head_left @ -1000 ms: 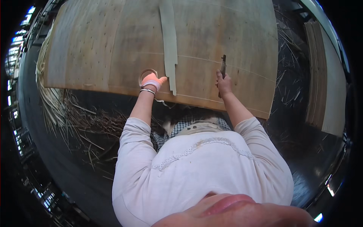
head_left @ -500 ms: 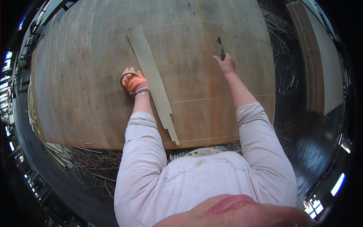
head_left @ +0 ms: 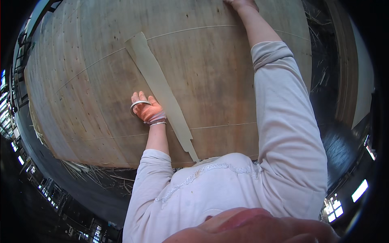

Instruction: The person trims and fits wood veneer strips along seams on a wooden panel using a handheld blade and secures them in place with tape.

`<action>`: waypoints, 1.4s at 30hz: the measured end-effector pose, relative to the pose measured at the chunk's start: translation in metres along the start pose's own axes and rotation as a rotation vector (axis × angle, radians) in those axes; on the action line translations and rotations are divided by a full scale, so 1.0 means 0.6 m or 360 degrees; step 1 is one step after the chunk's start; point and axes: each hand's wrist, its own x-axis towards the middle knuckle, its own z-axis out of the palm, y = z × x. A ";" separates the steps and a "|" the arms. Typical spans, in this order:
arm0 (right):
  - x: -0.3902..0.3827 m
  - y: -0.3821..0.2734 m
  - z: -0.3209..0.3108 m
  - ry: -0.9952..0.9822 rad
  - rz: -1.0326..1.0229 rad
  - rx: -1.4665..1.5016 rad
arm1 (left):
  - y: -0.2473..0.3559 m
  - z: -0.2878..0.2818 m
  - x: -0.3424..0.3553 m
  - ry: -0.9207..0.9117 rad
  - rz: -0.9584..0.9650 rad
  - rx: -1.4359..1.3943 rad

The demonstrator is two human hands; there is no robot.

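Orange-gloved L hand (head_left: 149,112): fingers loosely spread, thin ring (head_left: 140,102) looped round them, veneer strip (head_left: 163,92) just to its R. Strip slants from wood sheet's (head_left: 214,89) near edge twd far L. R hand (head_left: 243,3) twd far edge, part cut off; can't tell finger opening or hold.

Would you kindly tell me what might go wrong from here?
The pale strip has a notched end close to the white shirt, so it might snag and tear.
The ring around fingers of the gloved left hand could slip off.
The right hand is stretched far forward, so balance may suffer.
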 end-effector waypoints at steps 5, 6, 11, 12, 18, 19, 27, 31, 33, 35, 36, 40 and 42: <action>-0.062 0.042 -0.022 -0.0195 -0.0048 -0.0068 | 0.015 -0.005 0.012 -0.0032 -0.0005 -0.0002; -0.083 0.050 -0.025 -0.0248 -0.0064 -0.0118 | 0.012 -0.003 0.010 0.0020 0.0004 -0.0019; -0.186 0.111 -0.017 -0.0407 -0.0216 0.0053 | 0.010 0.000 0.009 0.0066 0.0051 0.0018; -0.201 0.126 -0.007 -0.0422 -0.0207 0.0055 | 0.011 0.000 0.008 0.0053 0.0055 0.0029; -0.305 0.192 0.004 -0.0450 -0.0164 0.0018 | 0.012 0.007 0.003 0.0019 0.0009 0.0036; -0.328 0.194 0.006 -0.0486 -0.0166 0.0027 | -0.003 0.010 0.001 0.0155 0.0038 0.0063; -0.402 0.225 0.011 -0.0368 -0.0085 -0.0028 | 0.002 0.010 0.001 0.0184 0.0012 0.0163; -0.398 0.251 0.033 -0.0186 -0.0172 -0.0061 | 0.009 0.005 -0.006 0.0162 0.0012 0.0132; -0.397 0.266 0.042 -0.0232 -0.0170 -0.0103 | 0.013 -0.002 -0.007 0.0135 0.0007 0.0113; -0.399 0.280 0.062 -0.0255 -0.0085 -0.0003 | 0.011 -0.004 -0.003 -0.0017 -0.0030 0.0098; -0.403 0.288 0.070 -0.0300 -0.0004 0.0085 | 0.007 0.004 0.001 0.0008 -0.0016 0.0090; -0.451 0.360 0.111 -0.0306 0.0309 0.0902 | 0.058 0.013 -0.005 0.0100 0.0148 -0.0609; -0.503 0.343 0.099 -0.0374 0.0419 0.1337 | 0.148 -0.005 -0.030 0.0098 0.0844 -0.0695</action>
